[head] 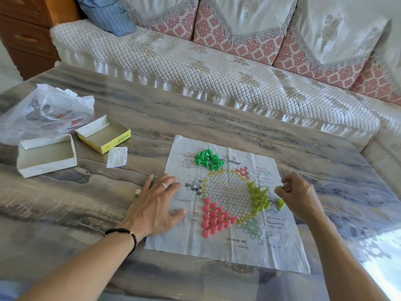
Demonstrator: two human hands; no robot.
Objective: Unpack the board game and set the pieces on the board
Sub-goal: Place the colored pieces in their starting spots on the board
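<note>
Thin white paper, the game board [230, 216], lies flat on the marbled table [86, 213] at lower centre. The left hand [155, 205] presses its left edge, fingers straight and spread. Pink pieces [214, 218] stand beside it. The right hand [298, 195] pinches a yellow-green piece [278, 188] near the yellow-green cluster [259, 198]. Further up, green pieces [208, 158] lie heaped; two open box halves [65, 148] sit upper left.

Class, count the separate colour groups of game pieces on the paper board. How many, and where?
3. Bright green pieces heaped at the far edge; pink pieces at the near left; yellow-green pieces at the right, with one in the right hand.
</note>
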